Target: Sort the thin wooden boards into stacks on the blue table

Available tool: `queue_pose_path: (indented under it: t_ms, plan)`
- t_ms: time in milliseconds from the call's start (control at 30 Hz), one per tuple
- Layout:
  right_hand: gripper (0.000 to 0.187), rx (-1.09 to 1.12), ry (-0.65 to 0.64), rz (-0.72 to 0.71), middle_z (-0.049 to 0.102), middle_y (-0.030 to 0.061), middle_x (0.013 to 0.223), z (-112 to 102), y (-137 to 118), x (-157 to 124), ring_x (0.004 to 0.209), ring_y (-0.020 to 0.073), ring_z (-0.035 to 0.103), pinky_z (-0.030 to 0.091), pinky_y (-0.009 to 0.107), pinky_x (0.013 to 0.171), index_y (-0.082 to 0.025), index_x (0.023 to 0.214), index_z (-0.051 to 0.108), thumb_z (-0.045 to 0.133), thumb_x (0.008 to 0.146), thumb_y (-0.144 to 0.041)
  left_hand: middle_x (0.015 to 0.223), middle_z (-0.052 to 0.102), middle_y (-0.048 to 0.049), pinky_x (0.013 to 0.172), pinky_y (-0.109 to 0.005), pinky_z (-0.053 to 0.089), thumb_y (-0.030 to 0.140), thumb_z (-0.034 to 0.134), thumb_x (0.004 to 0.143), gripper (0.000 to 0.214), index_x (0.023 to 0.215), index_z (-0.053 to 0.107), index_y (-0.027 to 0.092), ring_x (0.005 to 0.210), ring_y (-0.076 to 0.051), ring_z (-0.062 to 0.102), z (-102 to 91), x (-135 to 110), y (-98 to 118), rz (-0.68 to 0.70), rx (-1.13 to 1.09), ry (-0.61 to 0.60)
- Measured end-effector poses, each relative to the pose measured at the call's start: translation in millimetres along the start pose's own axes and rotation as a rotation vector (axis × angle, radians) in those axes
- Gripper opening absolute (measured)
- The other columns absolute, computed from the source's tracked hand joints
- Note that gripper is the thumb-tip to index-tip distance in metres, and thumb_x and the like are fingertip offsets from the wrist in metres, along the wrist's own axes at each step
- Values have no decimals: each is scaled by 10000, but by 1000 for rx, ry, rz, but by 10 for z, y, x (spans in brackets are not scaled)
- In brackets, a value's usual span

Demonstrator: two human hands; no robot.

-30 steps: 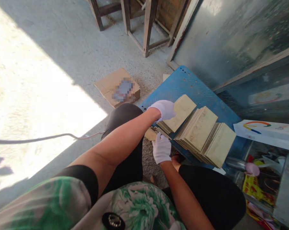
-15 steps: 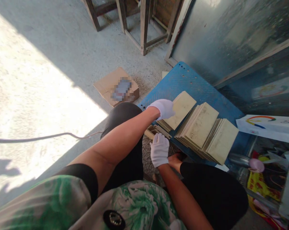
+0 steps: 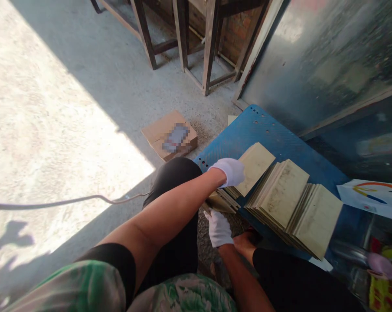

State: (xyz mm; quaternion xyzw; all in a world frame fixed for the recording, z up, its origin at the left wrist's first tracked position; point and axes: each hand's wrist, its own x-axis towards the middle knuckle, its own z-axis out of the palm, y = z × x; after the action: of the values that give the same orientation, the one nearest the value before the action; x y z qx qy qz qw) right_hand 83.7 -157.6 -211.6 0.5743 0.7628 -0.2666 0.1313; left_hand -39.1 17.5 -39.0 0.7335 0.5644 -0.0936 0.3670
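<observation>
Three slanted stacks of thin tan boards (image 3: 285, 195) lie overlapping on a blue perforated platform (image 3: 251, 125). My left hand (image 3: 229, 170), in a white glove, is curled over the near end of the leftmost stack (image 3: 256, 162) and grips its top boards. My right hand (image 3: 218, 227), also gloved, is below it. Its fingers are closed on the ends of a few lower boards (image 3: 217, 202) that stick out past the platform's edge. My knees, in black, sit on either side of the hands.
A small cardboard box (image 3: 170, 134) lies on the concrete floor to the left of the platform. Wooden stool legs (image 3: 209, 47) stand behind. A metal door panel (image 3: 316, 56) rises at right. A cable (image 3: 69, 202) crosses the floor. A printed white box (image 3: 371, 195) and clutter are at right.
The view has tipped up slightly. My right hand has slid lower along the protruding board ends, and my left hand has stayed on the leftmost stack.
</observation>
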Motion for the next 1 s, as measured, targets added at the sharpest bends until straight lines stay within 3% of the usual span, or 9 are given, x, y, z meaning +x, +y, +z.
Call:
queue_pose_path:
  t_ms: [200, 400, 500, 567, 700, 767, 833, 933, 1000]
  plan:
    - [341, 204, -84, 135, 720, 100, 1014, -288, 194, 81, 902, 222, 689, 490, 287, 774, -207, 996, 694, 457, 922, -440, 1164, 660, -188, 872, -344, 502, 390, 426, 912, 456, 1153, 654, 77, 1088, -293, 624, -59, -72, 24, 26, 37, -56]
    - [443, 707, -51, 108, 730, 87, 999, -954, 657, -54, 957, 245, 664, 499, 329, 894, -189, 886, 736, 572, 755, -579, 1208, 641, -184, 901, -361, 491, 474, 450, 888, 549, 1217, 617, 68, 1112, -302, 611, -74, -76, 5, 63, -39, -70]
    - [400, 900, 51, 214, 732, 63, 1019, -1383, 937, -161, 994, 256, 663, 545, 322, 855, -220, 866, 754, 697, 649, -551, 1320, 572, -168, 971, -341, 448, 544, 417, 888, 633, 1306, 555, 90, 1193, -286, 562, -60, -54, -11, 90, -115, -78]
    - [388, 1025, 199, 326, 731, 65, 1032, -1663, 1083, -205, 996, 266, 666, 581, 308, 785, -211, 847, 758, 770, 584, -497, 1372, 527, -162, 1011, -333, 416, 604, 395, 873, 714, 1359, 500, 91, 1239, -283, 524, -45, -36, -18, 96, -176, -84]
    - [435, 1226, 345, 356, 730, 67, 1022, -2140, 1192, -185, 903, 248, 694, 609, 284, 673, -179, 895, 744, 815, 556, -441, 1333, 569, -139, 976, -344, 444, 749, 456, 747, 860, 1347, 505, 135, 1197, -298, 556, -7, -26, 10, 80, -285, -96]
    - [445, 1308, 405, 368, 730, 66, 1014, -2307, 1178, -126, 795, 230, 706, 603, 263, 553, -178, 901, 737, 843, 525, -391, 1265, 617, -125, 913, -342, 480, 791, 522, 652, 938, 1350, 485, 167, 1113, -295, 610, 37, -32, 53, 95, -327, -52]
    - [445, 1362, 442, 357, 727, 48, 1020, -2411, 1151, -50, 735, 201, 705, 583, 238, 490, -198, 940, 726, 840, 552, -385, 1267, 605, -135, 902, -346, 486, 774, 610, 562, 1101, 1435, 347, 158, 1084, -297, 619, 116, -27, 115, 111, -325, 70]
    - [444, 1409, 472, 330, 734, 37, 960, -2464, 1118, 71, 667, 167, 692, 554, 216, 455, -199, 990, 707, 818, 615, -410, 1368, 492, -186, 981, -383, 439, 703, 705, 446, 1359, 1502, 101, 96, 1167, -324, 548, 281, 23, 232, 119, -254, 291]
    - [438, 1418, 457, 322, 737, 54, 868, -2455, 1105, 154, 631, 169, 683, 540, 218, 444, -170, 975, 708, 796, 644, -442, 1405, 423, -208, 1050, -449, 367, 686, 716, 399, 1417, 1499, 62, 76, 1228, -353, 474, 386, 77, 323, 97, -202, 370]
